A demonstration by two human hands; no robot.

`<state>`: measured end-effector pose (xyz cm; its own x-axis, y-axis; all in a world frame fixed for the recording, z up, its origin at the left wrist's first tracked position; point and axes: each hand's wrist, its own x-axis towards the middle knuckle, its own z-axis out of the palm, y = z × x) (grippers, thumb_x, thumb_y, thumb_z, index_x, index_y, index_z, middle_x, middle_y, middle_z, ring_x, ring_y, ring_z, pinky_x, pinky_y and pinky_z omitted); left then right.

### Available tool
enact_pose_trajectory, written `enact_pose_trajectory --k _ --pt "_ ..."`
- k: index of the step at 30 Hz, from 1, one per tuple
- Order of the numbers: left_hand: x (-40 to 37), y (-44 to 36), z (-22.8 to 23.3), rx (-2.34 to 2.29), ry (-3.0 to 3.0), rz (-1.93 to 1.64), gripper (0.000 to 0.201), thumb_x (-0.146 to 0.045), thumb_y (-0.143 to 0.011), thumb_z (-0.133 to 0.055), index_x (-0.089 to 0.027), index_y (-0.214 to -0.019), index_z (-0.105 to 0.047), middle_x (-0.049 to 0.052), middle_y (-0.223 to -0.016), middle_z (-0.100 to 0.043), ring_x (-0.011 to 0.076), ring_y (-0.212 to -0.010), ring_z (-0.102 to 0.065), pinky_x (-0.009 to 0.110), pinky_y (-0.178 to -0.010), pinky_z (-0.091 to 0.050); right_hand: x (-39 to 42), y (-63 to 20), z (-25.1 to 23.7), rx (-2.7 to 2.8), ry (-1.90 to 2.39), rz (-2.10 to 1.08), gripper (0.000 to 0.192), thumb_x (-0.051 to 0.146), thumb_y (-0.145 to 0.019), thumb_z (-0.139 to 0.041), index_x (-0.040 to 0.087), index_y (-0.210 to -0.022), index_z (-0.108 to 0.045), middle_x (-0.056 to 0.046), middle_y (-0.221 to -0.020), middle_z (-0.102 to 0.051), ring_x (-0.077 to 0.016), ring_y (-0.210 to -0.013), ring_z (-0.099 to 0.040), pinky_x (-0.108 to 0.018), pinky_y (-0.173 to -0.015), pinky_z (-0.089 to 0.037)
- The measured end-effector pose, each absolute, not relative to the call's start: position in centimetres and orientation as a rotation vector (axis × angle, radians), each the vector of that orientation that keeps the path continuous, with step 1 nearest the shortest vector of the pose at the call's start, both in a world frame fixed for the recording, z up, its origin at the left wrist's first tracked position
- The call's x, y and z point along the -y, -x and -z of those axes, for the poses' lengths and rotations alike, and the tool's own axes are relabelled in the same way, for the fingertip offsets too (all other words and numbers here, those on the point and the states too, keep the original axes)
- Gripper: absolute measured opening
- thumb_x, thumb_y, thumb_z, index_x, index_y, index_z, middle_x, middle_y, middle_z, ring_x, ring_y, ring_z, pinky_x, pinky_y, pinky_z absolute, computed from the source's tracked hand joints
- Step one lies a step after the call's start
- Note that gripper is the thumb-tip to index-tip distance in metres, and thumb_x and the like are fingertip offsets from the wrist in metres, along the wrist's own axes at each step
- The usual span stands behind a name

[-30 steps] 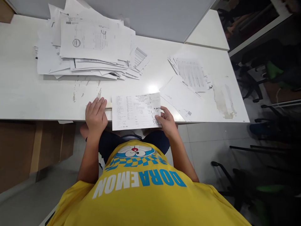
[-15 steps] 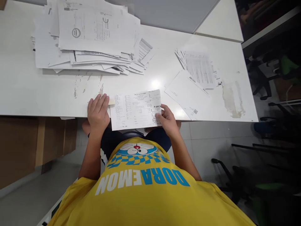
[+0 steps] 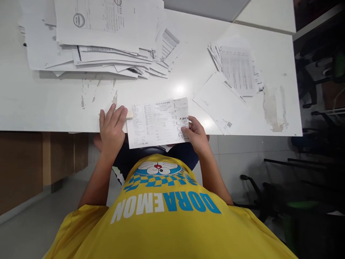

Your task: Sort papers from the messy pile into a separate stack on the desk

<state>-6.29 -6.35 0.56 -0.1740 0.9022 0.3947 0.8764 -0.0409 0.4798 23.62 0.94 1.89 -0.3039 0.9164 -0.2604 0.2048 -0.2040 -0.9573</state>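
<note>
A printed white sheet (image 3: 155, 122) with a small receipt at its right end lies over the near edge of the white table (image 3: 40, 108). My right hand (image 3: 196, 135) pinches the sheet's right end, thumb on the receipt. My left hand (image 3: 111, 126) rests flat on the table edge just left of the sheet, fingers together, covering a small pale strip (image 3: 129, 115) that sticks out beside the fingertips.
A large messy pile of papers (image 3: 102, 39) fills the far left of the table. Smaller stacks of printed sheets (image 3: 237, 68) and a plain sheet (image 3: 218, 102) lie at the right. Office chairs (image 3: 309, 180) stand to the right; brown boxes (image 3: 24, 165) sit under the table.
The view has tilted down, so the table and papers sit higher in frame. Both hands and the sheet keep nearly the same pose; the left hand's fingers have slid slightly forward.
</note>
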Motion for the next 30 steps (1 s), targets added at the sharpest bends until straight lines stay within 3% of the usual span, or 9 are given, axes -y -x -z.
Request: enact_pose_trajectory --k 10,16,30 --pt "5.81 6.18 -0.02 -2.201 -1.896 -1.117 0.048 -0.019 -0.098 -0.031 -0.027 -0.135 -0.060 0.009 -0.137 -0.064 0.0256 -0.143 -0.045 0.056 -0.127 -0.015 -1.07 -23.67 -1.82 1.533 1.348 -1.530 0.044 0.047 -0.084 -0.059 0.029 -0.123 -0.050 -0.003 -0.096 -0.070 -0.0216 -0.081 -0.066 -0.035 -0.067 -0.054" --pt "5.69 6.11 -0.11 -2.246 -1.912 -1.112 0.049 -0.019 -0.098 -0.029 -0.027 -0.135 -0.059 0.008 -0.136 -0.064 0.0240 -0.142 -0.046 0.054 -0.126 -0.018 -0.85 -23.60 -1.65 1.545 1.318 -1.470 0.041 0.045 -0.086 -0.058 0.028 -0.122 -0.052 -0.004 -0.100 -0.071 -0.0230 -0.093 -0.067 -0.037 -0.076 -0.054" --pt "5.88 6.45 -0.32 -2.172 -1.941 -1.083 0.052 -0.014 -0.094 -0.031 -0.027 -0.138 -0.057 0.008 -0.141 -0.061 0.0249 -0.143 -0.044 0.055 -0.125 -0.020 -1.16 -23.47 -1.98 1.548 1.297 -1.458 0.038 0.041 -0.085 -0.059 0.027 -0.121 -0.055 -0.005 -0.106 -0.071 -0.0250 -0.101 -0.067 -0.042 -0.087 -0.056"
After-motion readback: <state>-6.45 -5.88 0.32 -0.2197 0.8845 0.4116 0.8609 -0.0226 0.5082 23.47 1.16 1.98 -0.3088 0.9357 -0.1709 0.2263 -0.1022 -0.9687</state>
